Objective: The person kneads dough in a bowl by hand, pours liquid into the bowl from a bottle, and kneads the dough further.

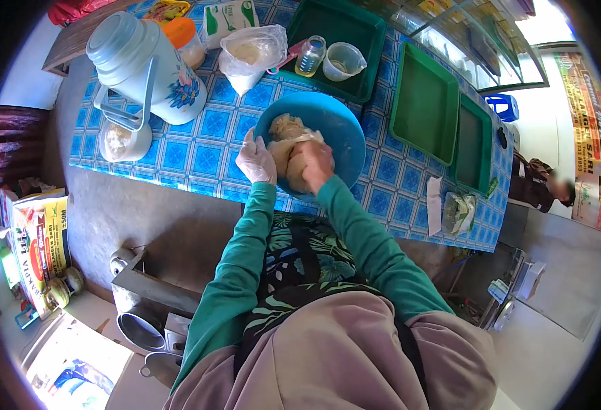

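Note:
A blue bowl point(349, 137) stands near the table's front edge with a lump of pale dough point(288, 128) inside. My left hand point(255, 158), dusted white, rests against the bowl's left rim with its fingers stretched out. Inside the bowl my right hand point(317, 161) is closed on the dough, its fingers partly sunk in it and hidden.
Behind the bowl are a bag of flour point(251, 51), a glass jar point(310, 57), a measuring cup point(343, 61) and a dark green tray point(365, 34). A large thermos point(153, 68) and a white tub point(126, 145) stand left. Green trays point(423, 102) lie right; a person point(534, 183) is beyond.

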The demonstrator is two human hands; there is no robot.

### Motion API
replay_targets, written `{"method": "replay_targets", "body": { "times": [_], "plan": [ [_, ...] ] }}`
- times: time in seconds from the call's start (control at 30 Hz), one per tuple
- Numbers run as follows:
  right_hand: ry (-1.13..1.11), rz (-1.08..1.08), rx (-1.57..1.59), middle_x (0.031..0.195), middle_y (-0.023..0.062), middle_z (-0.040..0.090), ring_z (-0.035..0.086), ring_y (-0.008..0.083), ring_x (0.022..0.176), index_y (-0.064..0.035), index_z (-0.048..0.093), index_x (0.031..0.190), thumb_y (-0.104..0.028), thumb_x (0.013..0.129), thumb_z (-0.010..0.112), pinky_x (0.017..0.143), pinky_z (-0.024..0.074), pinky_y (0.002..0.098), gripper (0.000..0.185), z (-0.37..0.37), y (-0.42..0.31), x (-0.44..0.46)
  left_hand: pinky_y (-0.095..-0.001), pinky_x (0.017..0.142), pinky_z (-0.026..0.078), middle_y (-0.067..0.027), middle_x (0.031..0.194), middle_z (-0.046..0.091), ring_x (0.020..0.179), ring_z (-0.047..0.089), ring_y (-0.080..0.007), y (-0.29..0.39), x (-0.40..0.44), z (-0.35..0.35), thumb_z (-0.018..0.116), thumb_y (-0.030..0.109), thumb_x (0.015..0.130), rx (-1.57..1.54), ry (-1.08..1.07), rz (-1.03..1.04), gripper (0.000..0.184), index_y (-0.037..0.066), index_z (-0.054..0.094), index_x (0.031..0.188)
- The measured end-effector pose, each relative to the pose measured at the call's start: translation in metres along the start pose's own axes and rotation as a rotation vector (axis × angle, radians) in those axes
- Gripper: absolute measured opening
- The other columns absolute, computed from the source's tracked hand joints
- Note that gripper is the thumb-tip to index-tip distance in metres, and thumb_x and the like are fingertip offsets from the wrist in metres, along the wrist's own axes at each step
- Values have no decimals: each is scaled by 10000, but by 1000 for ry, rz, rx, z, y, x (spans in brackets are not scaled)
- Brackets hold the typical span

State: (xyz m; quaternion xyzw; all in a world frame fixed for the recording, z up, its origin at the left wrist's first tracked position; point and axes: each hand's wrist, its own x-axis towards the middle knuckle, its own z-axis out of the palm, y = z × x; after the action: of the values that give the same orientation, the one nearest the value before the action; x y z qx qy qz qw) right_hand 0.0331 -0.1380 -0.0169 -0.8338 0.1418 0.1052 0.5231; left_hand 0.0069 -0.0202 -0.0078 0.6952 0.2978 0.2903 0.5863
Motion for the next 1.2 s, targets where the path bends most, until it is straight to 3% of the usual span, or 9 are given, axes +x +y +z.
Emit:
{"method": "replay_targets", "body": {
  "times": [0.17,0.23,0.37,0.5,0.7,1.0,1.13,1.17,1.2],
  "plan": [
    [-405,-7,608,982,191,612,592,297,894,-2,596,1019,-146,738,578,808,437,361,316,-68,-68,-45,-311,725,476,-181,880,649,772,637,-238,23,1,-14,527,56,828,193,-136,-14,271,-8,584,1085],
    [-347,-564,-352,967,166,595,536,306,971,-8,503,1146,-114,750,572,860,401,375,416,-84,-82,-62,-315,735,474,-186,892,645,796,638,-253,26,1,-17,518,79,842,340,-193,-12,272,0,578,1095],
    [-273,-1411,-1117,929,147,517,489,321,942,-77,482,1211,-124,744,541,790,422,440,474,-91,-55,-45,-318,727,474,-189,890,644,796,637,-267,21,2,-14,522,90,845,258,-198,-24,266,5,580,1091],
    [-691,-1285,-1118,914,144,518,504,306,907,-84,497,1166,-124,752,528,752,424,468,417,-52,-54,-14,-316,704,469,-186,877,645,768,630,-218,19,1,-14,512,120,867,138,-234,-200,266,8,575,1100],
    [-351,-1061,-1028,937,160,564,528,338,932,-155,541,1034,-229,748,551,734,415,493,294,-8,-38,-3,-248,593,409,-69,670,567,633,448,-76,17,-1,-12,524,150,882,56,-159,-159,264,-23,593,1070],
    [489,-270,265,777,153,635,604,319,725,-78,598,974,-235,756,572,694,452,415,270,35,-11,44,-226,547,374,22,663,507,599,361,-54,21,-6,-18,552,95,871,176,-185,-235,251,-2,599,1098],
    [505,-535,-317,888,172,600,593,256,796,1,574,995,-144,815,519,750,471,357,238,-24,12,35,-235,556,371,5,670,557,619,407,-61,8,-11,-13,553,129,860,8,-72,-178,240,-18,619,1037],
    [259,-2,75,961,184,582,581,281,827,9,569,1009,-145,805,534,753,471,350,258,-35,9,41,-244,584,390,-15,698,583,639,437,-68,9,-12,-10,542,121,860,-41,-49,-166,236,-31,613,1026],
    [270,-8,71,961,184,582,581,281,827,9,569,1009,-145,805,534,753,471,350,258,-38,11,44,-244,584,390,-15,698,583,639,437,-68,9,-12,-8,542,121,860,-52,-54,-166,236,-31,613,1026]
  ]
}}
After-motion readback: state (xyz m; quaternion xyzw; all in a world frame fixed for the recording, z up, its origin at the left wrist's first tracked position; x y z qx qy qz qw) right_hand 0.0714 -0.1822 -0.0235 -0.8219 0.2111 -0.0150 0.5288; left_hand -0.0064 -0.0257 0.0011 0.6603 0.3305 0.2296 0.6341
